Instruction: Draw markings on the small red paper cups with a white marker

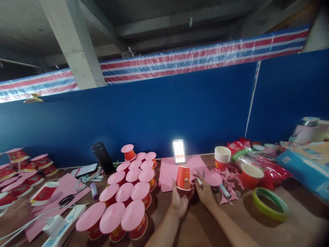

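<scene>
My left hand (180, 200) is closed around an upside-down red paper cup (184, 177), holding it on a pink paper sheet (169, 169). My right hand (204, 190) sits just to its right, fingers pinched on a thin white pen (199, 180). A pink paper disc (214, 179) lies right beside that hand, with scissors partly under it.
Several red cups capped with pink discs (128, 192) stand at left centre. More capped cups (23, 168), scissors (67, 199) and a power strip (64, 223) lie far left. A cup stack (222, 157), pink scraps (230, 180), a green tape roll (269, 204) and bags sit right. A blue partition (164, 116) backs the table.
</scene>
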### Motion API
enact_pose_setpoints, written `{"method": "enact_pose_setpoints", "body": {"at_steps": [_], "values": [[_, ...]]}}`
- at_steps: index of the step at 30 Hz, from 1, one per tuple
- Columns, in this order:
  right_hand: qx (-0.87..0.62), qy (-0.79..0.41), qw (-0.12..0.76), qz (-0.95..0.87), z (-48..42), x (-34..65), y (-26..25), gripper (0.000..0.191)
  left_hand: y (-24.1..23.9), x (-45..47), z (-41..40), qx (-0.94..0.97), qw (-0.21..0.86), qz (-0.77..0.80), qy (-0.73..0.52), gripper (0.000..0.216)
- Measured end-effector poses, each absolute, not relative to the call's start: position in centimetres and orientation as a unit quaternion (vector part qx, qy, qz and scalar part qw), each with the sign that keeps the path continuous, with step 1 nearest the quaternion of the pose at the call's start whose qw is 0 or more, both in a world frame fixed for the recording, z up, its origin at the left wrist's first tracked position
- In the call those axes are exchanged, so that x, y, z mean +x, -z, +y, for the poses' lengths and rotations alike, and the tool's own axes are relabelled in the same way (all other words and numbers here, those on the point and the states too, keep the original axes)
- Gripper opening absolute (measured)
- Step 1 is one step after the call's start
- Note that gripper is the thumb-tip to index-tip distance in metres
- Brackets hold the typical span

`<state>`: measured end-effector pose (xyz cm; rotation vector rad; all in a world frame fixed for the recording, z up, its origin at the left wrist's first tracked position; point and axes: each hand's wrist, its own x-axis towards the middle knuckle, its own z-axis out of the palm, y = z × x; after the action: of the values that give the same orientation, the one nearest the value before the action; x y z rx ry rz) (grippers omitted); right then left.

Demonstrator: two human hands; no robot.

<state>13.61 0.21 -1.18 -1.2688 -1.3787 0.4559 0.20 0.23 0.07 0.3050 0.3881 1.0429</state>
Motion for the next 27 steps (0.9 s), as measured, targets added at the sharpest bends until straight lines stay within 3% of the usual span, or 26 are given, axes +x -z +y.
{"method": "enact_pose_setpoints", "body": {"at_steps": [27], "values": [[-0.564,-0.139,0.525,-0.622,0.37,13.89,1.77,0.036,0.29,0.05,0.22,0.139,0.834,0.216,-0.488,0.061]]}}
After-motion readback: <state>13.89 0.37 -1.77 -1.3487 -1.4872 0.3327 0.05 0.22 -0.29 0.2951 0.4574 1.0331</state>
